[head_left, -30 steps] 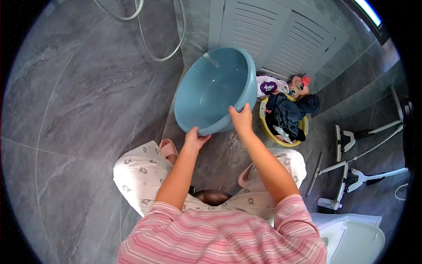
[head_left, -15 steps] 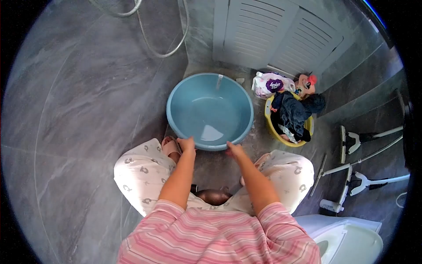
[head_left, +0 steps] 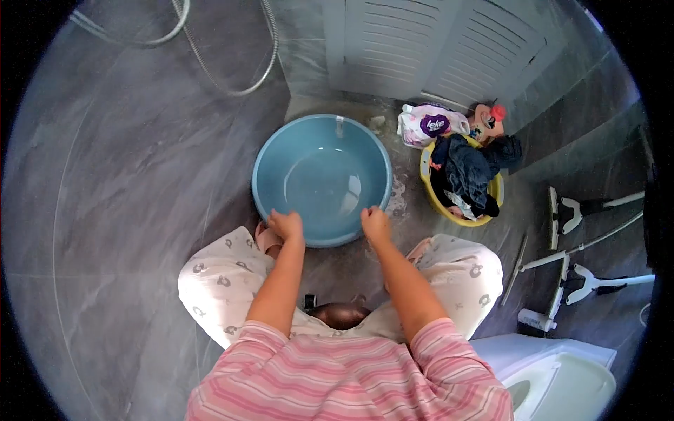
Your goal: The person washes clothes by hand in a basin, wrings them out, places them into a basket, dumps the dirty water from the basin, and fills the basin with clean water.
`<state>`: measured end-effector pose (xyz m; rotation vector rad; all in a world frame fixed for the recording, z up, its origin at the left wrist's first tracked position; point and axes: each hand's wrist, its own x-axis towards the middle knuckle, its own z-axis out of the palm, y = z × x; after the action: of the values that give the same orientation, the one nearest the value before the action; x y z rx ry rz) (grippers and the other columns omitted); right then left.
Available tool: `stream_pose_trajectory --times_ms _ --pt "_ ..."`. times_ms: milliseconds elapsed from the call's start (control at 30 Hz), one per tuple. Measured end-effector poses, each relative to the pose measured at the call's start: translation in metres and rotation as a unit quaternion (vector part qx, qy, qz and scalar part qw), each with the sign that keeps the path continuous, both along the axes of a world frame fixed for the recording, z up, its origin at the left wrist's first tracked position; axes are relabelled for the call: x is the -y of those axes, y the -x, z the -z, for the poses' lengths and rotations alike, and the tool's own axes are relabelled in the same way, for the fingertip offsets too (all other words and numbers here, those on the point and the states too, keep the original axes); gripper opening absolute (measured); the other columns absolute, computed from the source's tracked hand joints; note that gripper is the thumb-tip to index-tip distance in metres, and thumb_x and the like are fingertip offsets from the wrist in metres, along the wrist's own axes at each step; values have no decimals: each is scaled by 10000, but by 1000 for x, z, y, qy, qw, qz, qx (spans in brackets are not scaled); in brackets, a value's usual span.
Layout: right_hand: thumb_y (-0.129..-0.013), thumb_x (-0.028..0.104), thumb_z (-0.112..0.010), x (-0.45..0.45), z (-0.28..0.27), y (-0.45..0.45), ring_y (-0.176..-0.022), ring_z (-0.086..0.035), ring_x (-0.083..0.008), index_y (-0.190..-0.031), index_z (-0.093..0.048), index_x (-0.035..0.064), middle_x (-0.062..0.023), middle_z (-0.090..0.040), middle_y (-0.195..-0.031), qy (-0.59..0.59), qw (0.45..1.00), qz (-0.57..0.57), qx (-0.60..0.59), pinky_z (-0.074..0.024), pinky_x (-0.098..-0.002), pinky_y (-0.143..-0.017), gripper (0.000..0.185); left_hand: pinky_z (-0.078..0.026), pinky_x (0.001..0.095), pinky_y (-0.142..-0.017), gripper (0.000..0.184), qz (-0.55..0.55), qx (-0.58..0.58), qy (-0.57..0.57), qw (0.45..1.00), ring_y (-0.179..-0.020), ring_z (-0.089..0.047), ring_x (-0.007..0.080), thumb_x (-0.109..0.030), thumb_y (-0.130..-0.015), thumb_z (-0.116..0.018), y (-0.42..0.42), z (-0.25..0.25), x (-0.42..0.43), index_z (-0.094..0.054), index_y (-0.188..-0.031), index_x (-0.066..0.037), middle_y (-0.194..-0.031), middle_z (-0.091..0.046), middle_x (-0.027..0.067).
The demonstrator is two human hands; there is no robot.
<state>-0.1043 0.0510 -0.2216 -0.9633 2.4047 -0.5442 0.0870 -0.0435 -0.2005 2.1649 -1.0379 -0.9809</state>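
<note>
A large round blue basin (head_left: pixel 263 151) stands on the floor in front of me. Light reflects off its inside; I cannot tell whether water lies in it. My left hand (head_left: pixel 286 224) is closed at the near-left rim, fingers curled over it. At the near-right rim my right hand (head_left: pixel 375 223) is closed too, its fingertips partly hidden. Right of the blue basin, a smaller yellow basin (head_left: pixel 439 200) holds a heap of dark clothes (head_left: pixel 467 168).
Behind the yellow basin stand a white and purple bag (head_left: pixel 432 126) and a pink bottle with a red cap (head_left: pixel 489 123). Mops (head_left: pixel 586 281) and a white bottle (head_left: pixel 536 320) are at the right, a toilet (head_left: pixel 562 386) at lower right. A shower hose (head_left: pixel 270 49) hangs at upper left.
The blue basin has shifted left and slightly toward me, away from the yellow basin, showing wet floor between them. Both hands sit higher on its rim.
</note>
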Motion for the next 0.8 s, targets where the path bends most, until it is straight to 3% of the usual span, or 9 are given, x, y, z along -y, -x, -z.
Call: stream_pose_trajectory --times_ms 33,67,133,233,467,567,667,733,800 --pt "-791 238 -542 5 -7 6 -734 -588 -381 -922 -587 10 -184 -611 -826 57 998 22 -15 -470 -446 -699 267 -317 372 -986 526 34 69 79 994 -1186 -375 355 -97 -758 -505 6 8 4 -363 -1232 81 -1255 -377 272" --pt "-791 238 -542 10 -13 12 -734 -588 -381 -922 -587 10 -184 -611 -826 56 998 26 -11 -470 -446 -699 267 -317 372 -986 526 38 72 78 994 -1186 -375 355 -97 -758 -505 13 14 11 -363 -1232 81 -1255 -377 272" --pt "-784 213 -551 22 -22 27 -817 -572 -352 -919 -592 33 -163 -601 -868 162 983 81 -16 -456 -432 -731 229 -331 383 -978 548 96 19 117 988 -1161 -405 367 -111 -736 -548 30 19 30 -383 -1227 69 -1260 -378 271" --pt "-773 201 -563 42 -29 55 -907 -539 -330 -942 -592 50 -159 -574 -960 194 976 82 -61 -435 -418 -782 229 -333 384 -976 551 160 -88 124 975 -1132 -434 372 -123 -732 -554 69 -10 48 -393 -1228 54 -1240 -410 257" --pt "-778 205 -548 72 -19 105 -965 -521 -343 -1025 -586 68 -173 -523 -1088 160 983 35 -83 -412 -413 -854 285 -371 372 -938 489 391 -18 133 911 -1120 -462 326 -161 -754 -556 149 -21 73 -454 -1205 1 -1173 -500 201" --pt "-782 199 -536 72 -7 111 -979 -514 -356 -1045 -588 69 -177 -536 -1073 118 992 30 -31 -402 -411 -879 298 -372 368 -938 430 445 -46 28 894 -1106 -471 318 -164 -766 -557 164 -15 65 -495 -1166 -20 -1168 -503 198" --pt "-771 155 -543 84 10 114 -977 -523 -350 -989 -610 63 -176 -564 -1016 135 988 71 -18 -414 -394 -863 246 -352 379 -954 366 480 -15 74 874 -1101 -461 337 -161 -779 -550 173 3 64 -528 -1116 -20 -1149 -511 194" --pt "-770 116 -519 101 18 128 -987 -522 -345 -973 -617 62 -166 -567 -1024 220 973 55 -49 -417 -389 -863 231 -336 419 -964 313 469 13 227 854 -1120 -441 346 -142 -775 -543 184 8 71 -558 -1061 -17 -1134 -524 173" --pt "-765 100 -511 119 23 146 -1004 -518 -344 -964 -626 68 -169 -562 -1047 210 976 41 -35 -413 -388 -875 232 -324 436 -971 302 480 81 286 825 -1137 -429 342 -136 -767 -541 203 7 94 -567 -1044 -18 -1138 -523 170"
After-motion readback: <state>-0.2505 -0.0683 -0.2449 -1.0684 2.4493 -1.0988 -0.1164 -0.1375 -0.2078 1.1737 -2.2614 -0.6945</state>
